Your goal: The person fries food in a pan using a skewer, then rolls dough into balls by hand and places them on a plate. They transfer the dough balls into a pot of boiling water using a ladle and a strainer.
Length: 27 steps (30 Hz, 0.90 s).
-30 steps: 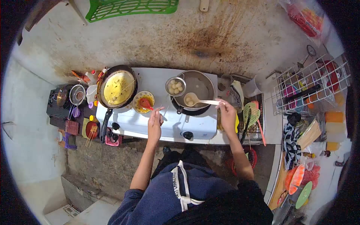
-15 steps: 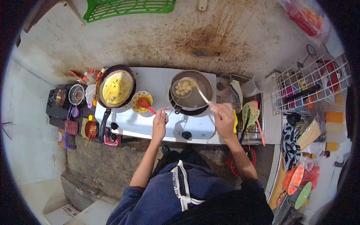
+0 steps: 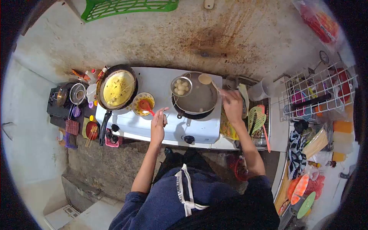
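Observation:
My left hand [image 3: 158, 122] is closed, with its fingertips at the thin handle of a small wire strainer. The strainer [image 3: 181, 93] holds several pale round balls [image 3: 181, 86] and is over the left side of a pot of cloudy liquid [image 3: 197, 100]. My right hand [image 3: 232, 102], to the pot's right, is closed on the handle of a ladle [image 3: 205, 79]. The ladle's pale bowl is at the pot's far rim, apart from the strainer. A small pale ball shows in the liquid near the pot's front.
On the white stove [image 3: 159, 73], a frying pan [image 3: 118, 88] holds a yellow egg layer. Beside it sits a patterned bowl [image 3: 138, 112] with a red spoon [image 3: 145, 105]. A green slotted spatula [image 3: 257, 117] lies right of the stove, and a white wire rack [image 3: 306, 92] stands beyond.
The strainer with the balls has risen and shifted left towards the pot's rim. The ladle has moved right, away from the strainer, and my right hand has gone farther forward.

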{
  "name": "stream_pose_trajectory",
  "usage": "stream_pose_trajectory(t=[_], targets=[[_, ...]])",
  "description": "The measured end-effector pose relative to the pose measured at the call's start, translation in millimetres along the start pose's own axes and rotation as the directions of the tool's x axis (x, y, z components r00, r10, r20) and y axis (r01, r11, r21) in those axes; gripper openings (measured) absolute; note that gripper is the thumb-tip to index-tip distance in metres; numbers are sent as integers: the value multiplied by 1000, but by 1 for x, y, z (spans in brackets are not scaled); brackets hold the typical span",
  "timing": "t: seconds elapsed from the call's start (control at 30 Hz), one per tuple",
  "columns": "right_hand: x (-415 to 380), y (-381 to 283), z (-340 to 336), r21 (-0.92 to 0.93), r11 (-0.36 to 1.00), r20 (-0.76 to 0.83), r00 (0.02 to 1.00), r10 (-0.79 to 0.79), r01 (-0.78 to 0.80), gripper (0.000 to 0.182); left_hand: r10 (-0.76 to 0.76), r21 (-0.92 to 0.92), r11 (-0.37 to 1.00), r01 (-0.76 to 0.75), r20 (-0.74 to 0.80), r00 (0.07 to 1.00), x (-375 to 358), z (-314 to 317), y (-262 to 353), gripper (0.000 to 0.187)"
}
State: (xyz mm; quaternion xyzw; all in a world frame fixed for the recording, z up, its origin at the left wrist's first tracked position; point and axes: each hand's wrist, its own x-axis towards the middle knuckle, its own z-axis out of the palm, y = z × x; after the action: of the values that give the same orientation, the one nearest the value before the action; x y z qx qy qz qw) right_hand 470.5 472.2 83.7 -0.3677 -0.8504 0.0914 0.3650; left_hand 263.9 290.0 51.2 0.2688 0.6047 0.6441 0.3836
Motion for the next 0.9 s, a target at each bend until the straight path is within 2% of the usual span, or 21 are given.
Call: stream_pose_trajectory(t=[0.07, 0.13, 0.2, 0.33, 0.43, 0.5, 0.63, 0.7, 0.83, 0.9], targets=[[6, 4, 11, -51, 996, 149, 986, -68, 76, 21, 3, 3, 1000, -3, -28, 1000, 0, -3, 5, 40], [6, 12, 25, 3, 993, 141, 983, -117, 118, 19, -13, 12, 1000, 13, -41, 999, 0, -5, 8, 38], [6, 14, 34, -122, 982, 195, 973, -120, 145, 18, -14, 10, 1000, 14, -57, 998, 1, -10, 5, 38], [9, 19, 47, -85, 989, 174, 979, -108, 124, 18, -6, 1, 1000, 7, -86, 996, -1, -12, 4, 39], [13, 19, 49, -70, 997, 198, 980, -29, 44, 17, 6, 31, 1000, -3, -93, 996, -2, -12, 6, 39], [16, 18, 47, -36, 993, 299, 947, 117, -111, 18, 4, 19, 1000, -3, -95, 995, -2, -14, 3, 39], [17, 23, 50, -28, 989, 200, 969, 145, -142, 20, -7, 31, 999, 10, -110, 994, -3, -14, 4, 39], [20, 26, 46, 68, 958, 248, 935, 253, -278, 22, -6, 33, 999, 10, -111, 994, -3, -13, 5, 39], [20, 43, 45, 140, 933, 257, 923, 288, -330, 22, -9, 28, 1000, 12, -107, 994, -3, -12, 6, 39], [23, 44, 39, 146, 900, 341, 874, 345, -412, 24, -6, 25, 1000, 9, -104, 995, -2, -12, 3, 38]])
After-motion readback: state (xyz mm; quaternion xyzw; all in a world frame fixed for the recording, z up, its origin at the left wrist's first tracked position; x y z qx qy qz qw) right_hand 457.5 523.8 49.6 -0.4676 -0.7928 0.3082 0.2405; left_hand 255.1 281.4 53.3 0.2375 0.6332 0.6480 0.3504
